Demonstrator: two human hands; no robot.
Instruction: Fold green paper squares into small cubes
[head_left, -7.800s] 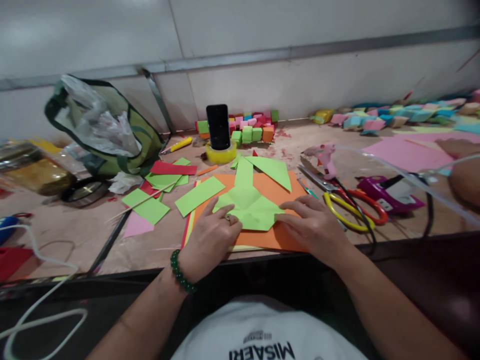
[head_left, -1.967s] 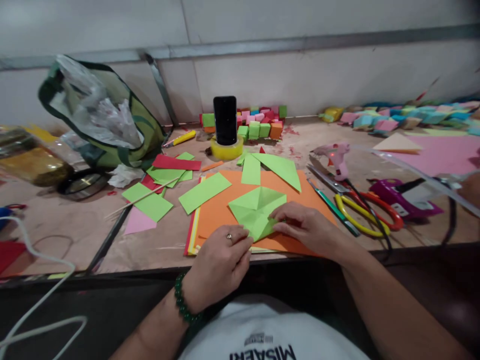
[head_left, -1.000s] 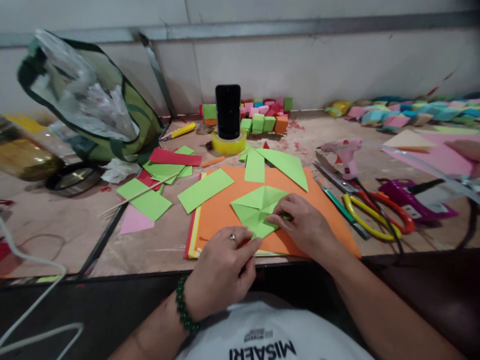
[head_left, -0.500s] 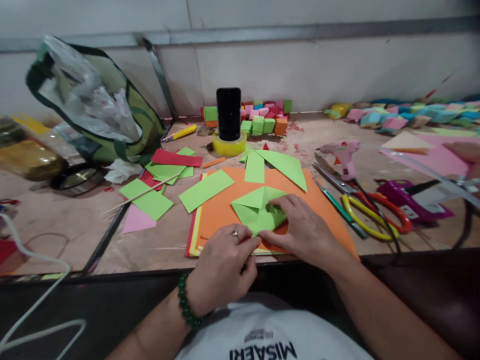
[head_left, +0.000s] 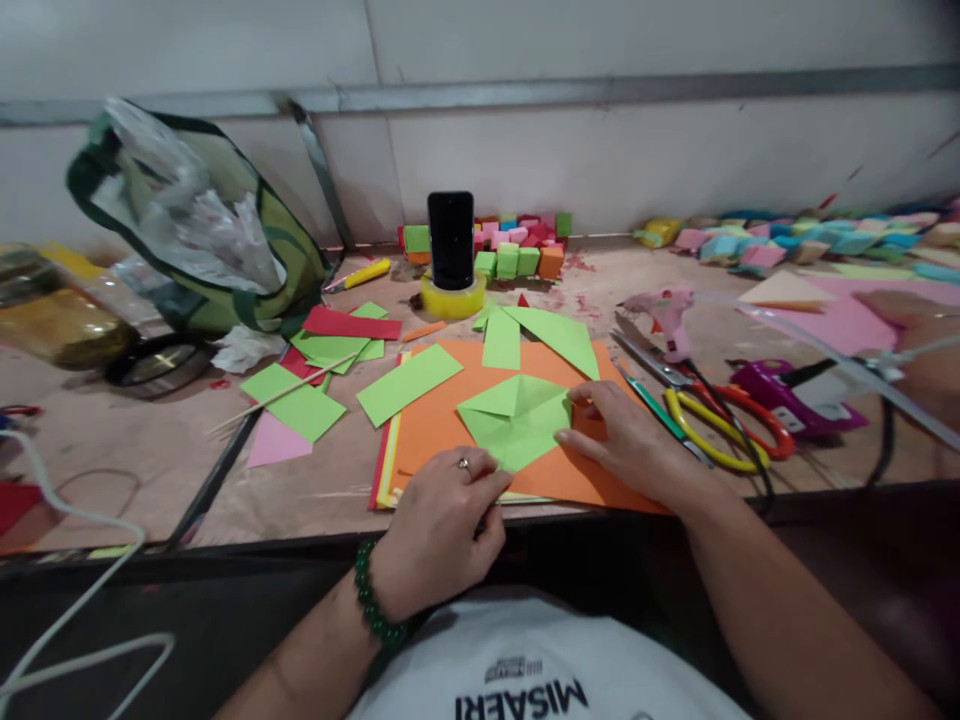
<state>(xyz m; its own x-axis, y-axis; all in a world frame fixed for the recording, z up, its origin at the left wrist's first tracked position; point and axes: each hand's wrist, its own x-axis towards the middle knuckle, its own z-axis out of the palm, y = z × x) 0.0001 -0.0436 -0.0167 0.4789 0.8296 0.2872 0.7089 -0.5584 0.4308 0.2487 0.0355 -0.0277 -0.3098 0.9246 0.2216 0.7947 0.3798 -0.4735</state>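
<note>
A light green paper (head_left: 514, 430), creased and partly folded, lies on a stack of coloured sheets topped by an orange sheet (head_left: 427, 445). My left hand (head_left: 446, 520) has its fingers curled and closed on the paper's near corner; the fingertips partly cover that corner. At the right edge is my right hand (head_left: 630, 440), thumb and fingers apart, with the thumb touching the paper. Just beyond lie a green paper strip (head_left: 501, 340) and a green pointed paper piece (head_left: 562, 340). Another green rectangle (head_left: 410, 385) overlaps the stack's left side.
Scissors (head_left: 720, 425), a green-handled cutter (head_left: 664, 410), a pink glue gun (head_left: 667, 318) and a purple tool (head_left: 795, 400) lie right. A phone (head_left: 451, 240) stands in yellow tape (head_left: 452, 297). Paper scraps and a stick (head_left: 289, 390) lie left. Another person's hand (head_left: 919, 320) is far right.
The green paper went from a flatter, wider shape to a smaller creased one. My right hand pinched its right side, then spread and drew back to the right edge. My left hand stays at the near corner.
</note>
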